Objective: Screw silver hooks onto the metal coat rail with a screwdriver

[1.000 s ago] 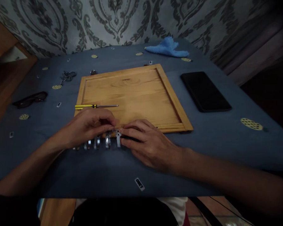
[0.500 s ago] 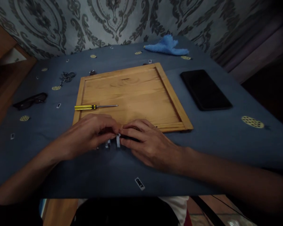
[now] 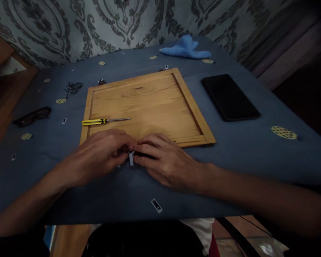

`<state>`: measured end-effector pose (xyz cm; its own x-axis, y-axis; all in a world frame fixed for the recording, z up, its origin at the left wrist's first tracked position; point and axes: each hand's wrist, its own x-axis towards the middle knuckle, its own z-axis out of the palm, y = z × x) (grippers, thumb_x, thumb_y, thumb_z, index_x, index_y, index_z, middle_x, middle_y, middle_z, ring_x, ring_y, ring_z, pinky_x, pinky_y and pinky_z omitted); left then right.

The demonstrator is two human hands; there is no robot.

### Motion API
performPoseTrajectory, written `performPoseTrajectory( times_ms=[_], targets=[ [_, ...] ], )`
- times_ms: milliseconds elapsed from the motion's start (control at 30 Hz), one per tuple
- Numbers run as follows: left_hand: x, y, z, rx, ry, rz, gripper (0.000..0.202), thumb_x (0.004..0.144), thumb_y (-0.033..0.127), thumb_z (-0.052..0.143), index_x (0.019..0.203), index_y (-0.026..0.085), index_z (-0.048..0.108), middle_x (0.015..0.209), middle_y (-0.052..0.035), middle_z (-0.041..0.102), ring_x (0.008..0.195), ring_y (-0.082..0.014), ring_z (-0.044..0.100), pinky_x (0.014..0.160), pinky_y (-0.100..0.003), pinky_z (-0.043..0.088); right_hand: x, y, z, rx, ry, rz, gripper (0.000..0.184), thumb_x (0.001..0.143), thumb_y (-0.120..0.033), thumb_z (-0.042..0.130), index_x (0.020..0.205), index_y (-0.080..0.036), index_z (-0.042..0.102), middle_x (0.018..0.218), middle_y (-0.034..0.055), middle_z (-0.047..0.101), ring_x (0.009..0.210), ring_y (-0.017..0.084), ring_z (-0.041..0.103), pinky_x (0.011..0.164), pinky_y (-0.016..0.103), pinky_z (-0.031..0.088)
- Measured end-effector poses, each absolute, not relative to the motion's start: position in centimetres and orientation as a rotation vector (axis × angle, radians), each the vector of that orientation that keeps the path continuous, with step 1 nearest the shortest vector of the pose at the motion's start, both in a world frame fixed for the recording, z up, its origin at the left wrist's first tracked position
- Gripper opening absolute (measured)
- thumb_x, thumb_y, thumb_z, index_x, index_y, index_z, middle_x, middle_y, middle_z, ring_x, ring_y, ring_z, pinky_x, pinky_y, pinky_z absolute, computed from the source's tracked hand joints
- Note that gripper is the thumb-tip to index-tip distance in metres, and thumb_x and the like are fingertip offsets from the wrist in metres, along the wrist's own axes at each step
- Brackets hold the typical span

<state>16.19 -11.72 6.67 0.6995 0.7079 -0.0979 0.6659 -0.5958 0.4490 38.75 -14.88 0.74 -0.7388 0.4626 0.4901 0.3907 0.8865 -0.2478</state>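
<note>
Blue-covered table [image 3: 117, 203] carries a wooden panel [image 3: 152, 103]. Your left hand [image 3: 104, 151] and right hand [image 3: 169, 162] flank a metal piece [image 3: 131, 160] by the panel's near edge; can't tell if pinched.

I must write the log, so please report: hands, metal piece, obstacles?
Left hand, right hand together at metal piece. Piece at near edge of wooden board, partly covered. Screwdriver lies beyond left hand; nothing visibly blocking.

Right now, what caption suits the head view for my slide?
Left hand and right hand at a small metal piece, screwdriver on the wooden panel.
</note>
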Motion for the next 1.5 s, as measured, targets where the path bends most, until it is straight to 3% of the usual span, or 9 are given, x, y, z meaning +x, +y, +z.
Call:
performPoseTrajectory(
  times_ms=[200, 500, 767, 933, 1500],
  targets=[
    [16.5, -11.9, 6.8, 2.463, 1.075, 0.142, 0.013, 0.090, 0.019, 0.054, 0.095, 0.023, 0.066, 0.088, 0.0007, 0.066, 0.080, -0.0138, 0.060, 0.073, -0.027, 0.040, 38.7, -14.9, 0.8, -0.633, -2.495, 0.172, 0.025, 0.097, -0.014, 0.051, 0.114, -0.014, 0.070, 0.120, 0.0107, 0.071, 0.111, 0.028, 0.058, 0.092, 0.045, 0.052],
    [15.8, -11.6, 6.7, 2.467, 1.049, 0.198, 0.018, 0.094, 0.023, 0.053, 0.104, 0.023, 0.068, 0.091, 0.0008, 0.070, 0.079, -0.0126, 0.061, 0.076, -0.026, 0.041, 38.7, -14.9, 0.9, -0.617, -2.490, 0.161, 0.022, 0.098, -0.014, 0.054, 0.111, -0.012, 0.071, 0.116, 0.0116, 0.072, 0.109, 0.028, 0.059, 0.092, 0.046, 0.053],
    [16.0, -10.2, 7.4, 2.307, 1.048, 0.141, 0.016, 0.094, 0.027, 0.053, 0.098, 0.022, 0.067, 0.071, 0.0048, 0.063, 0.059, -0.0076, 0.052, 0.057, -0.020, 0.036, 38.7, -14.7, 0.8, -0.610, -2.473, 0.155, 0.026, 0.097, -0.012, 0.048, 0.109, -0.012, 0.071, 0.115, 0.0114, 0.073, 0.109, 0.028, 0.060, 0.091, 0.046, 0.054],
    [16.1, -9.9, 7.5, 2.263, 0.973, 0.114, 0.016, 0.094, 0.027, 0.052, 0.099, 0.018, 0.064, 0.083, 0.0010, 0.067, 0.068, -0.0093, 0.057, 0.062, -0.021, 0.042, 38.7, -14.8, 0.7, -0.614, -2.478, 0.150, 0.025, 0.098, -0.013, 0.050, 0.110, -0.013, 0.071, 0.115, 0.0113, 0.073, 0.110, 0.027, 0.059, 0.092, 0.046, 0.053],
    [16.5, -10.2, 7.1, 2.262, 0.977, 0.209, 0.011, 0.094, 0.026, 0.053, 0.099, 0.018, 0.059, 0.079, 0.0021, 0.062, 0.067, -0.0089, 0.056, 0.061, -0.021, 0.041, 38.7, -14.9, 0.9, -0.592, -2.461, 0.156, 0.025, 0.098, -0.013, 0.048, 0.109, -0.012, 0.071, 0.114, 0.0118, 0.073, 0.108, 0.028, 0.060, 0.090, 0.047, 0.055]
  ],
)
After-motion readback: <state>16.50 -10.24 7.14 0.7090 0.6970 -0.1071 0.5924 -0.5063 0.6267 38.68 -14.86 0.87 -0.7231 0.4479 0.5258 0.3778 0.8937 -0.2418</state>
